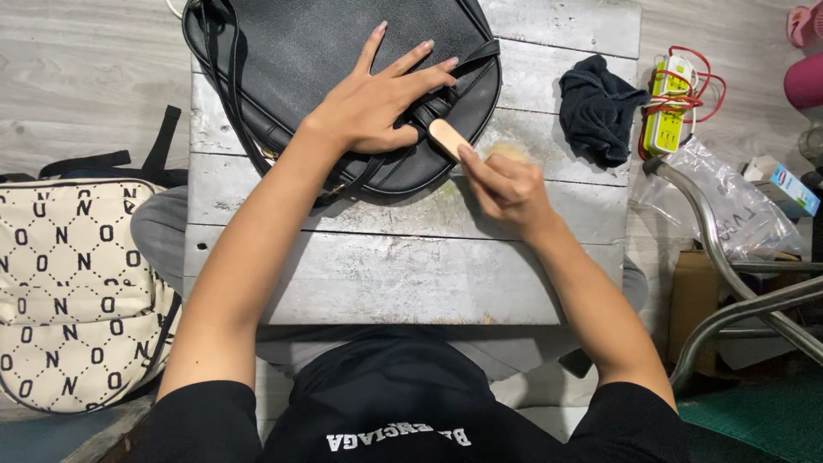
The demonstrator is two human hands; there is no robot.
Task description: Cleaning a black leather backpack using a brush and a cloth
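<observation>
While left hand (pixel 377 107) presses flat on bag (pixel 343 86), right hand (pixel 506 184) grips brush (pixel 450 139) at bag's edge; short, light strokes advised.

The black leather bag (pixel 343 51) runs off the top edge, so its upper part is out of view, and the left hand (pixel 377 103) lies flat on it, covering part of the front and strap. The wooden brush (pixel 447 137) shows only one end of its handle; the rest sits inside the grip of the right hand (pixel 506 184), and the pale bristles beside the knuckles are blurred. The patterned backpack (pixel 69 291) is cut off by the left edge. A pink object (pixel 806 60) at the right edge is only partly seen and cannot be told. The person's lap hides the near edge of the worktop (pixel 411 274).
</observation>
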